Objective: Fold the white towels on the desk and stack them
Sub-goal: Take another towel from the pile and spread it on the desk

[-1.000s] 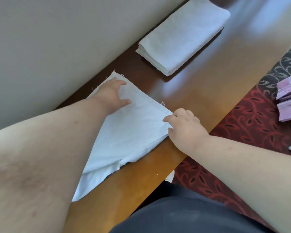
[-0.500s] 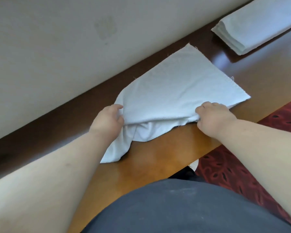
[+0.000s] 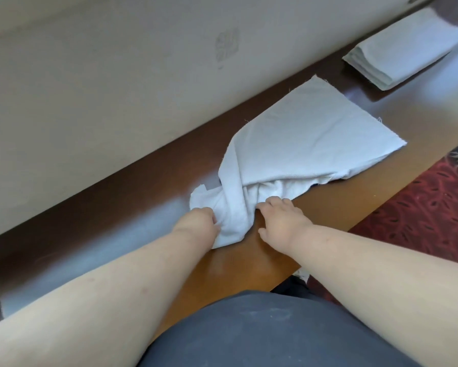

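Left hand (image 3: 200,221): the fingers (image 3: 214,220) are curled into the bunched near end of the white towel (image 3: 296,144) and grip it; their tips are buried in the cloth. Right hand (image 3: 282,221): the fingers (image 3: 268,203) are bent, with the tips against the same bunched end from the 3 o'clock side. The thumb (image 3: 262,232) lies apart on the bare wood. Whether this hand pinches the cloth or only presses on it cannot be told from this angle.

The towel lies on the tabletop (image 3: 222,266). Its near end is gathered and twisted into a rope-like wad between the two hands. From there it fans out toward 1 o'clock into a flat, roughly triangular sheet. One frayed corner lies at 12 o'clock near the wall (image 3: 90,88); another points toward 3 o'clock near the front edge of the tabletop.

Further out at 1 o'clock, well apart from the loose towel, a stack of folded towels (image 3: 405,50) rests on the tabletop close to the wall, its layered edges facing 8 o'clock.

Both bare forearms reach in from 6 o'clock, above a dark grey garment (image 3: 262,332). At 3 o'clock, beyond the front edge of the tabletop, lies a red patterned carpet (image 3: 421,221).
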Tool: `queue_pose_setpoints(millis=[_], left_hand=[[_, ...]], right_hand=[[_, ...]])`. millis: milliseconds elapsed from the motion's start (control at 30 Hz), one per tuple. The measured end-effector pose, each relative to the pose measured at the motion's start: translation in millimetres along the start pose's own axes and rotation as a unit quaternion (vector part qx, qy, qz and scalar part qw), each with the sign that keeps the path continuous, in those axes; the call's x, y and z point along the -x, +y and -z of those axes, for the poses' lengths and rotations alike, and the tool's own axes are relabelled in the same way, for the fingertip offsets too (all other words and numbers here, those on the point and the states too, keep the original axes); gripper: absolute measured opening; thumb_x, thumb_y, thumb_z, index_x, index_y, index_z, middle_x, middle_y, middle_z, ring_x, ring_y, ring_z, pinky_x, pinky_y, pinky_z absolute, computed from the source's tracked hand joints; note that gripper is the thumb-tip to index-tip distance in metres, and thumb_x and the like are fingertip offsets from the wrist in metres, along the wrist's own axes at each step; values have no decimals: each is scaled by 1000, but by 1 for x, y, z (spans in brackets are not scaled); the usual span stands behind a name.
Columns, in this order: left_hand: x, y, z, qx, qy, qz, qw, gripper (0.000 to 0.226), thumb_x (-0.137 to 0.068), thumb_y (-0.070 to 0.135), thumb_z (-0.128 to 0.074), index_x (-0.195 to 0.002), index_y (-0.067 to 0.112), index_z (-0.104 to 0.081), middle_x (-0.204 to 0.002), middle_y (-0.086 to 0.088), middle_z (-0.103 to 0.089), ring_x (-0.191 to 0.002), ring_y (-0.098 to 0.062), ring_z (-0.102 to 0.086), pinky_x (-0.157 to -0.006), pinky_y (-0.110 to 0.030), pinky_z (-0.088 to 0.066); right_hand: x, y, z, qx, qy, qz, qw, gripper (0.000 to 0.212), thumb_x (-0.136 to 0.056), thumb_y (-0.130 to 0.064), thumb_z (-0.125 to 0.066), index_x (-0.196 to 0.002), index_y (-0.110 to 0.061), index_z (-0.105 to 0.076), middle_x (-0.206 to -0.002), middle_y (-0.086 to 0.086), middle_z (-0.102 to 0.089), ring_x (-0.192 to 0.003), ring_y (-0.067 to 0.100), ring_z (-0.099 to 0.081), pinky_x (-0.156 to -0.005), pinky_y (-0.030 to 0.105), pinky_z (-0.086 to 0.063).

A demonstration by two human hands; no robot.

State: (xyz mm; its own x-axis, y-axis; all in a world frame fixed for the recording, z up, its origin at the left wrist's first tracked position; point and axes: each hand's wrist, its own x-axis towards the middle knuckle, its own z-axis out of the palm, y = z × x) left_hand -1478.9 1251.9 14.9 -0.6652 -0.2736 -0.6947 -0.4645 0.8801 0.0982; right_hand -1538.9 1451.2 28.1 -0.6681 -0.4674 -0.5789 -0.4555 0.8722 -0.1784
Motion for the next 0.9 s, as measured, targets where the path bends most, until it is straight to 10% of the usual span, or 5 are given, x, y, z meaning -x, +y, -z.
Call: queue_pose_setpoints(millis=[167, 333, 467, 733, 900], left_hand=[[11, -13, 8, 138, 74, -77, 985, 16, -97, 43, -48, -93, 28, -52, -99, -2, -62, -86, -22, -59, -65, -30, -43], [31, -41, 38, 375, 254, -56, 890, 12, -87, 47, -36, -87, 35, -40, -76, 7, -56, -65, -12, -53, -53, -29, -36], [13, -62, 79, 409, 321, -31, 853, 12, -93, 41, -40, -85, 32, -39, -78, 4, -54, -64, -14, -52, -49, -29, -40], [-56, -96, 119, 117, 321, -52, 938, 23, -99, 26, -53, -121, 19, -54, -120, -13, -57, -105, -36, -56, -86, -43, -48], [-56, -93, 94, 122, 297, -19, 947, 39, -94, 23, -63, -131, 18, -50, -127, -18, -50, -113, -38, -53, -92, -42, -44]], right_hand=[[-12, 0, 4, 12, 26, -15, 999, 52, -96, -31, -55, -144, -22, -40, -144, 2, -42, -126, 26, -43, -101, 39, -42], [-24, -3, 3, 96, 63, 2, 993, 46, -99, -39, -51, -141, -22, -40, -129, 2, -50, -119, 26, -44, -96, 39, -38], [-25, -8, 7, 161, 58, 54, 984, 35, -86, -8, -49, -117, -24, -51, -106, -1, -49, -109, 24, -43, -89, 35, -30], [5, -1, 6, 209, -1, 123, 970, 19, -87, -13, -43, -73, -24, -40, -76, -8, -38, -86, 21, -34, -81, 33, -22], [14, -28, 4, 101, 82, 191, 973, 22, -95, -26, -46, -112, -21, -59, -103, -1, -56, -98, 24, -50, -91, 37, -39]])
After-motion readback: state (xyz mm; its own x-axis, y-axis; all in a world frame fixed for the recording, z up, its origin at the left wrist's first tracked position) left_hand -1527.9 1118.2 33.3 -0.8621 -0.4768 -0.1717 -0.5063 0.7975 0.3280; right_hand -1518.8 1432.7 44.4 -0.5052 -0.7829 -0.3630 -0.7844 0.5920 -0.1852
